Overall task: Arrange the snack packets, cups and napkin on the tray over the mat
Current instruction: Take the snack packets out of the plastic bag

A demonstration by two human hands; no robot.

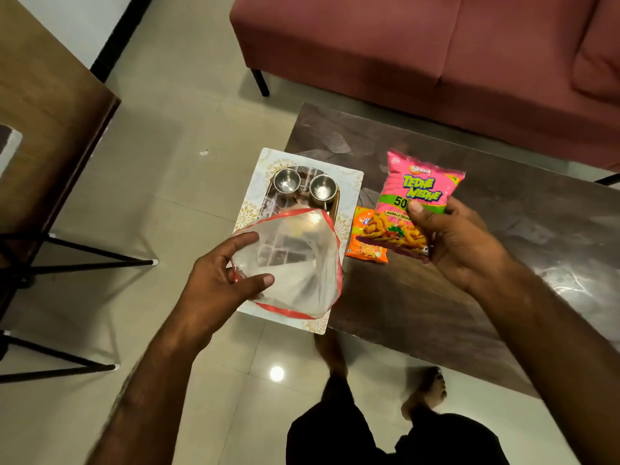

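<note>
My right hand (459,243) is closed around the lower half of the pink snack packet (416,193), thumb pressed across its front, and I hold it up above the tabletop (503,229) with its long axis running away from me. My left hand (221,280) pinches one side of a clear plastic bag with a red edge (302,263), thumb and fingers only partly curled, and the bag hangs over the near half of the tray (265,206).

The tray sits on the patterned mat (349,182) at the tabletop's left end, and the two steel cups (305,186) stand side by side at its far end. A small orange packet (365,243) lies on the tabletop just beside the mat's right edge, partly under the pink one.

What matters for my next move: the tray lies to the left of my right hand, and the free part of it is the part under the bag. So I judge the bag must go aside first (it looks empty, though I cannot be sure). No napkin is in sight.
</note>
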